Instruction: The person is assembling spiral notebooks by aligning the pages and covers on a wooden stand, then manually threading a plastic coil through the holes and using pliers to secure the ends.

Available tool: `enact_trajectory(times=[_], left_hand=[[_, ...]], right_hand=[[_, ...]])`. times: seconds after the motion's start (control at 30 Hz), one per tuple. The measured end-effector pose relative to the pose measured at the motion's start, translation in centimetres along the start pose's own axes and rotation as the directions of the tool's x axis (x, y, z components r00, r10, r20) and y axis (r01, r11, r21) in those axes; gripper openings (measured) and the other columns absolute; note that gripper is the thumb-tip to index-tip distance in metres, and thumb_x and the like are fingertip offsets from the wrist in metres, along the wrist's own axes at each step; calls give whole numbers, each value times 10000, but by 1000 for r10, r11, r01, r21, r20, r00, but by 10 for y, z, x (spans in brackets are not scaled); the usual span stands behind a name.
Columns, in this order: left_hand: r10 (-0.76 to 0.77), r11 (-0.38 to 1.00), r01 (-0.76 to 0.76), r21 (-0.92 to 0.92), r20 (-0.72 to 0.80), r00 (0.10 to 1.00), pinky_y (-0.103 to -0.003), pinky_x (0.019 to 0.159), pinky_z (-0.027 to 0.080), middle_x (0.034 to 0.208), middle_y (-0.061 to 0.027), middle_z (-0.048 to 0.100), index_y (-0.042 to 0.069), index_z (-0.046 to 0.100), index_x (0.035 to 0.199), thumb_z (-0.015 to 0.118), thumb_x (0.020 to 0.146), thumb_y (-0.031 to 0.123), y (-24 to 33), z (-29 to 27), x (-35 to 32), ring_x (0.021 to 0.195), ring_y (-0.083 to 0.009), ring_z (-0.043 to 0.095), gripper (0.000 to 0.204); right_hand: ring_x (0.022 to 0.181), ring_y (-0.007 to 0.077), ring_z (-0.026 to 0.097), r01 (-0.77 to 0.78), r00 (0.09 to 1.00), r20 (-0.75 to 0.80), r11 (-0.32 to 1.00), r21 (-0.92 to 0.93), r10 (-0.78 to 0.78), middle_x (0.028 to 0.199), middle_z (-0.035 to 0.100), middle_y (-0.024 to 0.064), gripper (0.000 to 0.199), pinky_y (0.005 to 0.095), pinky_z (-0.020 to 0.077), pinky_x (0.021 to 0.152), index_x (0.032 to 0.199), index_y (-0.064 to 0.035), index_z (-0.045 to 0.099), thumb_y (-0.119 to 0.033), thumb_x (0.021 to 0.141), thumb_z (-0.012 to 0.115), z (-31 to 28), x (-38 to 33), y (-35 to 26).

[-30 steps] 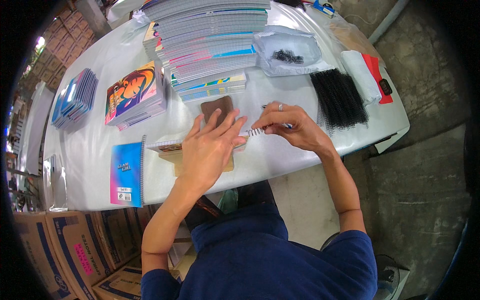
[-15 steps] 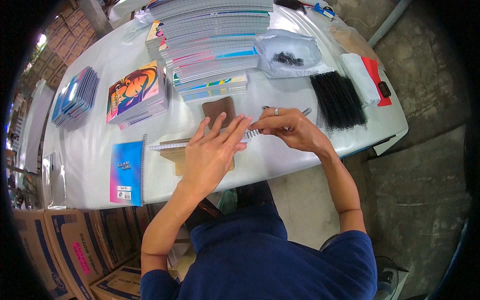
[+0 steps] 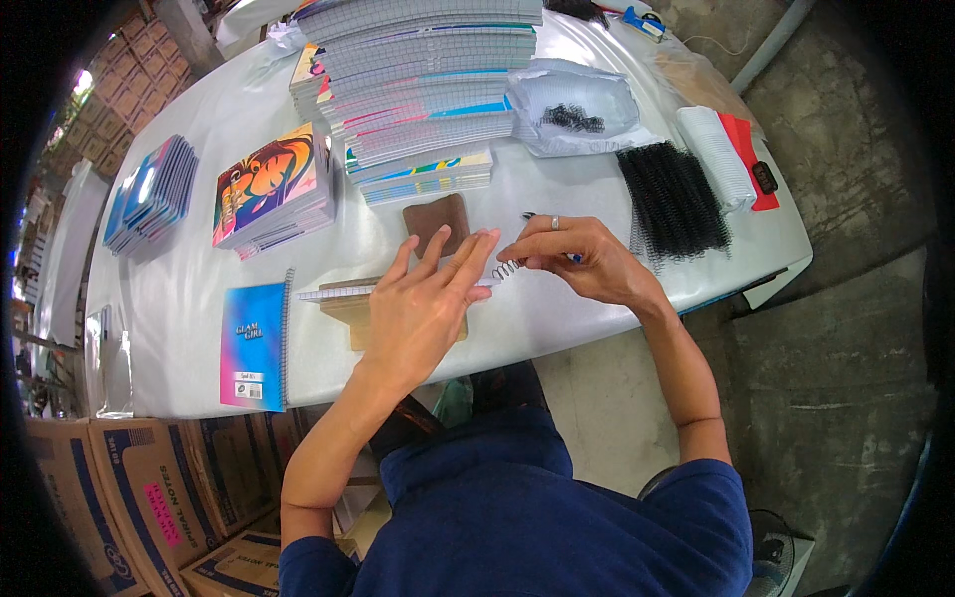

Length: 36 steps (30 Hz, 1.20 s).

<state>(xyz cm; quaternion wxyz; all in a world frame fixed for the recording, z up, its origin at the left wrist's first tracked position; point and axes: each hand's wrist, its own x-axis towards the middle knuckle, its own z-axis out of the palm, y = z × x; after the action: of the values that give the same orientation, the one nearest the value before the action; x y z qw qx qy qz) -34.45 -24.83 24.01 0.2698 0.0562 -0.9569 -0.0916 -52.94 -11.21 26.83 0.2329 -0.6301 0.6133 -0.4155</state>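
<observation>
Right grip [image 3: 579, 261]: pinching one coil [image 3: 504, 269]. Left grip [image 3: 423, 308]: spread wide over pad [image 3: 333, 293]. Black coils [image 3: 676, 204]: on surface [image 3: 169, 323], at right.

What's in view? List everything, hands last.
Table: one, white, centre
Tall stack: one, white-edged, far centre
Short stacks: two, multicoloured, left
Spiral notebook: one, blue-pink, near left
Pages: uncountable, white, centre
Stand: one, tan, below pages
Pad: one, brown, centre
Coil: one, dark, at pages' end
Coil pile: one, black, right
Bag: one, white, beside tall stack
Bundle: one, white, right
Strip: one, red, right
Gadget: one, blue, far right
Boxes: many, brown, left
Shirt: one, navy, bottom
Left hand: one, bare, on pages
Right hand: one, bare, holding coil
</observation>
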Motion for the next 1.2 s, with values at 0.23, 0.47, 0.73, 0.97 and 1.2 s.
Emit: enact_trajectory(times=[0.23,0.47,0.73,0.97,1.2], left_hand=[[61,998,-61,14,-18,998,-476,1029,398,1259,-56,624,120,457,1407,696,793,218,0,2,-2,1197,-282,570,666],[156,985,-149,87,-80,985,-549,1026,380,1222,-49,639,28,478,1372,705,773,214,3,9,-20,1224,-278,550,666],[169,985,-162,60,-131,977,-542,1031,379,1246,-61,627,10,503,1341,708,761,195,3,11,-18,1237,-273,543,643],[43,999,-45,-17,-94,995,-485,1020,411,1273,-97,613,24,402,1413,693,798,155,-1,6,0,1177,-313,580,693],[-152,980,163,-113,96,984,-432,839,535,1266,-106,611,200,366,1459,664,834,174,-2,-2,14,1022,-331,642,693]], right_hand=[[834,280,598,58,995,90,990,-130,-46,894,625,104,335,377,469,716,1062,-68,677,88,774,605,-3,0,2],[838,224,584,248,968,163,846,-472,-193,922,619,15,389,356,486,706,1040,-131,697,69,716,622,3,-10,-2],[873,208,565,292,956,158,772,-565,-246,924,596,0,355,356,467,743,1021,-124,687,36,711,625,8,-11,-4],[842,258,591,145,988,119,838,-526,-96,943,591,40,300,395,476,695,1088,-109,625,-15,803,618,9,-14,-7],[813,331,605,-38,997,-81,910,-413,5,905,592,97,196,424,471,630,1042,-56,522,-116,879,614,22,-10,-4]])
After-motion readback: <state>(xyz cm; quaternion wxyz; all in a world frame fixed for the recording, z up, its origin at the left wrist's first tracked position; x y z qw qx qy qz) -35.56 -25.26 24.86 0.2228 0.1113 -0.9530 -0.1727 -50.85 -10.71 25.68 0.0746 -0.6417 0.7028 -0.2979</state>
